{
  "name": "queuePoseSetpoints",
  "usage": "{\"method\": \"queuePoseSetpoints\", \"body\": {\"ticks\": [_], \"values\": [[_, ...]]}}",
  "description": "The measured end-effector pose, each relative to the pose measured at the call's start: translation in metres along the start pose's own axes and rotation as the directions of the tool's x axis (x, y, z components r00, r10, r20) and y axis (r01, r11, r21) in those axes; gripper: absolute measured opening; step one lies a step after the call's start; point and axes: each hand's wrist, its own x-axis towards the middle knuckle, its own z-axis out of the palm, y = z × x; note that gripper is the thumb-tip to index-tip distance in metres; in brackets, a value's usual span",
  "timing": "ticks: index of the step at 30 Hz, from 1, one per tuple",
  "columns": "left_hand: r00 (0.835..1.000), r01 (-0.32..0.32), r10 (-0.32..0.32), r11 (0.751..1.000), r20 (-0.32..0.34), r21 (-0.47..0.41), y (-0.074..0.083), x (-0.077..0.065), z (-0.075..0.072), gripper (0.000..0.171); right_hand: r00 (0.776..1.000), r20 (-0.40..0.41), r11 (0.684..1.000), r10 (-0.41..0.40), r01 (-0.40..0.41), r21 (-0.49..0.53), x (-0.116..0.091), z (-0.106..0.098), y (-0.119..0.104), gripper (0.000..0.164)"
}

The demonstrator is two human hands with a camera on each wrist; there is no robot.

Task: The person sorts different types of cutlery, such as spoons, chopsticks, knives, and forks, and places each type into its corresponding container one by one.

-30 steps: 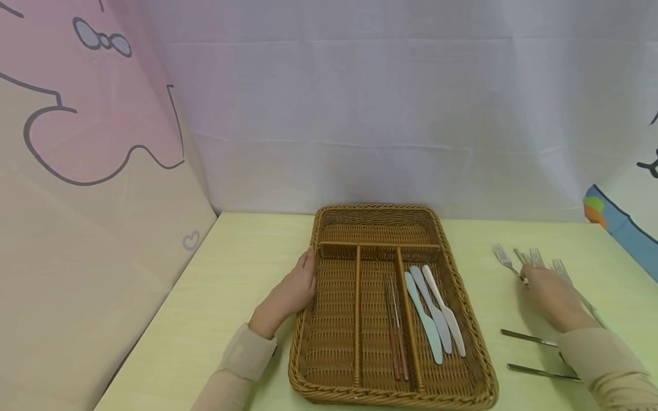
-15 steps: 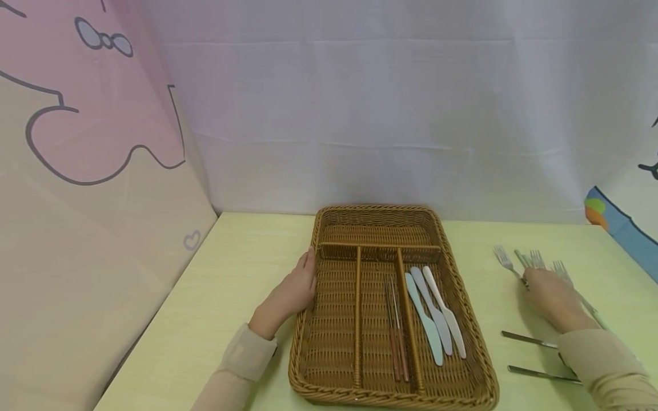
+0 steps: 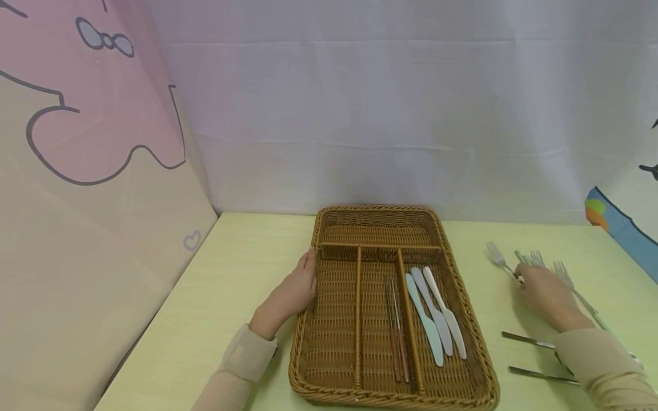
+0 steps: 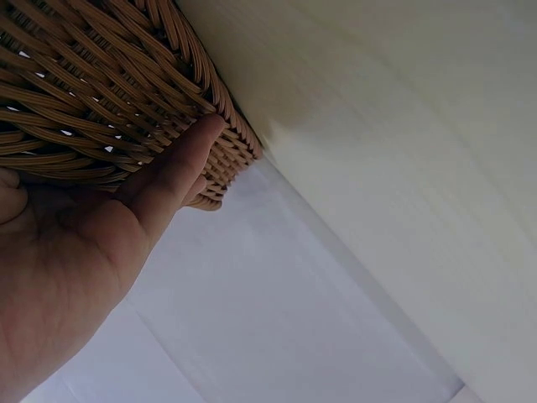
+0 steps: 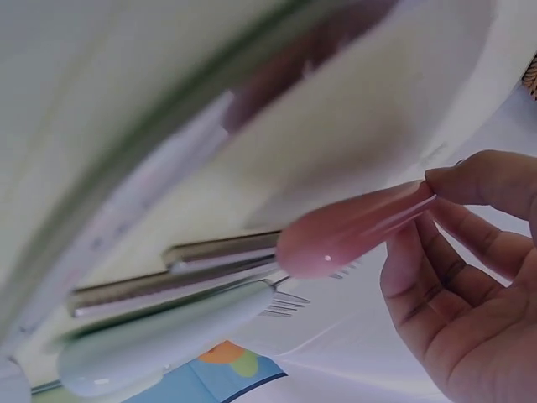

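Note:
A brown wicker cutlery tray (image 3: 357,319) lies on the table. My left hand (image 3: 288,291) rests against its left side; in the left wrist view its fingers (image 4: 180,172) lie extended along the woven outer wall. On the right, my right hand (image 3: 550,294) pinches a fork (image 3: 496,255) between thumb and fingertips. Its tines point away to the left, and its pink handle (image 5: 352,231) shows in the right wrist view. Beside that hand lie more forks (image 3: 562,271), one with a pale green handle (image 5: 168,336). My right hand partly hides them.
Three table knives (image 3: 434,314) in mint, grey and white lie in the tray's right compartment. Chopsticks (image 3: 398,337) with reddish-brown ends lie in the middle one. Two metal-ended utensils (image 3: 528,338) reach under the right sleeve. A white cloth (image 3: 360,114) hangs behind the table.
The right hand has shifted slightly left, and the fork it pinches has moved left and away with it. The left hand and the tray hold their places.

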Motion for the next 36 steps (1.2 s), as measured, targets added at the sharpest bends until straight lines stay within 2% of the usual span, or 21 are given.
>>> {"method": "queuePoseSetpoints", "body": {"ticks": [8, 20, 27, 36], "values": [[1.0, 0.008, -0.008, 1.0, 0.001, -0.005, 0.001, 0.0, 0.0, 0.053, 1.0, -0.006, 1.0, -0.022, 0.022, 0.006, 0.005, -0.003, -0.008, 0.024], [1.0, 0.011, -0.011, 1.0, 0.001, -0.004, 0.0, 0.0, 0.0, 0.053, 1.0, 0.0, 1.0, 0.01, -0.01, 0.03, 0.016, -0.016, -0.036, 0.032], [1.0, 0.007, -0.007, 1.0, 0.001, 0.0, 0.0, 0.0, 0.0, 0.053, 1.0, -0.01, 1.0, 0.001, -0.001, 0.007, 0.026, -0.022, -0.055, 0.032], [1.0, 0.001, -0.001, 1.0, -0.009, -0.005, -0.001, 0.0, 0.002, 0.053, 0.989, -0.118, 0.995, -0.092, 0.089, -0.034, 0.035, -0.028, -0.086, 0.028]]}}
